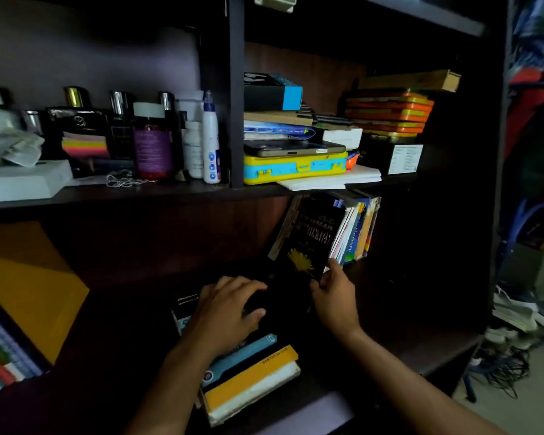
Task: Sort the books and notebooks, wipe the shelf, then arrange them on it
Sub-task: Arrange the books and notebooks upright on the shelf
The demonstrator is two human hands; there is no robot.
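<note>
Presently both hands work in the lower compartment of the dark shelf. Right hand pinches the lower corner of a black book with a yellow flower on its cover; thumb and fingers curl round its edge. That book leans tilted against a row of upright books at the back of the compartment. Left hand rests, fingers bent, on top of a flat stack of books: a blue spine, then a yellow one, pale page edges below. Whether the left fingers grip a dark object beneath them is unclear; the light is too poor there. Spiral notebooks stand at far left beside a yellow folder. Upper shelf holds bottles and a yellow case.
</note>
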